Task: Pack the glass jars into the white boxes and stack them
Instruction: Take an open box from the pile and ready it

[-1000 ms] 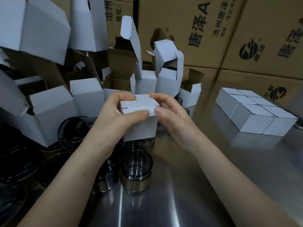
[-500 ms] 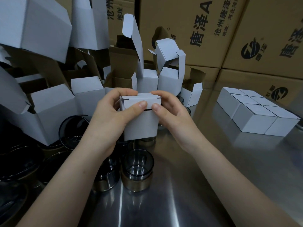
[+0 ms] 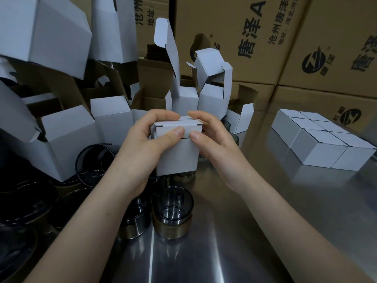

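Head view, one frame.

- White box (image 3: 177, 156): held above the steel table (image 3: 224, 231), centre of view, upright. Lid folded down over the top; its front flap lies against the front wall with a dark seam under it (contents not visible).
- Left hand (image 3: 138, 152): grips the box from its left side, fingers curled over the top, thumb pressed on the lid's front flap.
- Right hand (image 3: 216, 144): grips the box from its right side, fingers curled over the top rear edge, thumb on the same flap, just beside the left thumb.
- Glass jar (image 3: 173, 213): dark tinted, metal-coloured band at its base, standing open on the table just below the held box. Second jar (image 3: 134, 221) touching it on the left, partly hidden by the left forearm. More dark jars crowd the left edge.
- Closed white boxes (image 3: 318, 139): packed edge to edge in one block on the table, well apart to the right.
- Open white boxes (image 3: 214, 99): flaps up, piled behind and left of the hands.
- Brown cartons (image 3: 234, 37): printed, stacked along the back.
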`<state>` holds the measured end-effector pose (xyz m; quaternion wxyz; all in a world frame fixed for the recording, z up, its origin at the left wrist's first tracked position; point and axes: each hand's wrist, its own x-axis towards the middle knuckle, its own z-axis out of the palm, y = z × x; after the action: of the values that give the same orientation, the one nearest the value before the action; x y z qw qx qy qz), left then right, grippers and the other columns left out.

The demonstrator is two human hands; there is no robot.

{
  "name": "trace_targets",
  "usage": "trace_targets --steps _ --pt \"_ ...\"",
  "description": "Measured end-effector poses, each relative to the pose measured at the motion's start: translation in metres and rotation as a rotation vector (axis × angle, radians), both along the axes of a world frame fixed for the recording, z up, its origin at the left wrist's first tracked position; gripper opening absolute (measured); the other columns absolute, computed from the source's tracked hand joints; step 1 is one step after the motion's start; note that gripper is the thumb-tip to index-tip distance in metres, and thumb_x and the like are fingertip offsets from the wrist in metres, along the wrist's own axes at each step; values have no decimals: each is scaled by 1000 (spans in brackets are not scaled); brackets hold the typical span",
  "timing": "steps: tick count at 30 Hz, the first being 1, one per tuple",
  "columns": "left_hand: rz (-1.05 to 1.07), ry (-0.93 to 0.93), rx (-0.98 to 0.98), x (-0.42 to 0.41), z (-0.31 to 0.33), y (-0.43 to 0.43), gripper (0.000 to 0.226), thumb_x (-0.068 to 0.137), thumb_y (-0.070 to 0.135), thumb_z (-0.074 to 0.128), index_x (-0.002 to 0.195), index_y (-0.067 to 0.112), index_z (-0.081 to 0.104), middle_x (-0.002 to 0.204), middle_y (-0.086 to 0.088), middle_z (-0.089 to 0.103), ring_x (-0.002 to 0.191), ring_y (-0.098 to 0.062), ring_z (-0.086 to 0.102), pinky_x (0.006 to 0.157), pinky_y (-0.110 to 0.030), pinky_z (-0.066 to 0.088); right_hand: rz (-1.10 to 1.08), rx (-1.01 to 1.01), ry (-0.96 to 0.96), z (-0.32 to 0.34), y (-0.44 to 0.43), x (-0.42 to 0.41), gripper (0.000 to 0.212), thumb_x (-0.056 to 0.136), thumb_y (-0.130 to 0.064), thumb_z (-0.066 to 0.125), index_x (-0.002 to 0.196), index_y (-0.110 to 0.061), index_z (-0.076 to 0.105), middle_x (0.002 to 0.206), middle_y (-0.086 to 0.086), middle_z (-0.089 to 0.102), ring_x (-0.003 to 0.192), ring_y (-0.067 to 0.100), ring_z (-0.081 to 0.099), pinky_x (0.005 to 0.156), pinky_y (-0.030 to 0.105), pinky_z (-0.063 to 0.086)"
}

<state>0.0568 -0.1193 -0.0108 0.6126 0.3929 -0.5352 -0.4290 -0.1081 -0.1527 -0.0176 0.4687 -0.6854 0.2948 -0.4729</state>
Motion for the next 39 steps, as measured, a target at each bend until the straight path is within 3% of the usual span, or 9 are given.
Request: trace_targets --steps 3,12,16,19,25,30,39 --pt "-13 -12 17 0 1 1 18 71 34 71 89 35 71 104 6 68 94 -14 68 80 -30 57 14 -16 11 1 1 1 30 89 -29 57 118 -38 60 124 -7 61 116 12 59 99 34 51" --pt "8 10 37 -1 2 0 15 72 34 71 86 32 74 95 12 71 93 -9 68 77 -23 51 10 3 25 0 -1 2 27 89 -28 53 114 -33 61 121 -6 60 118 18 58 104 42 47" --pt "49 16 66 -4 4 1 27 76 48 63 88 27 75 107 2 69 101 -15 66 85 -33 50 6 38 6 0 -2 3 24 91 -38 49 109 -35 64 113 -12 62 114 13 58 98 35 50" --pt "61 28 85 -5 5 0 23 75 41 60 85 27 76 104 3 70 98 -14 66 85 -33 50 -15 26 10 -1 -1 3 24 93 -45 47 106 -38 65 112 -12 63 112 10 59 95 31 51" --pt "72 20 85 -3 3 -2 19 74 34 59 80 30 77 98 7 71 94 -12 66 81 -31 51 -31 28 10 0 -1 3 21 91 -40 49 103 -36 66 98 -24 63 102 1 59 94 31 51" --pt "72 11 88 -3 3 -3 18 72 34 60 79 31 76 100 8 70 90 -8 66 75 -26 49 -31 41 16 1 -1 3 19 93 -36 50 104 -35 65 99 -22 63 102 2 59 92 30 52" --pt "78 23 104 -4 3 -3 17 68 29 61 77 32 74 108 0 67 95 -16 64 73 -27 49 -49 65 24 1 -1 4 20 87 -38 53 101 -37 67 107 -20 62 110 10 58 92 33 52"
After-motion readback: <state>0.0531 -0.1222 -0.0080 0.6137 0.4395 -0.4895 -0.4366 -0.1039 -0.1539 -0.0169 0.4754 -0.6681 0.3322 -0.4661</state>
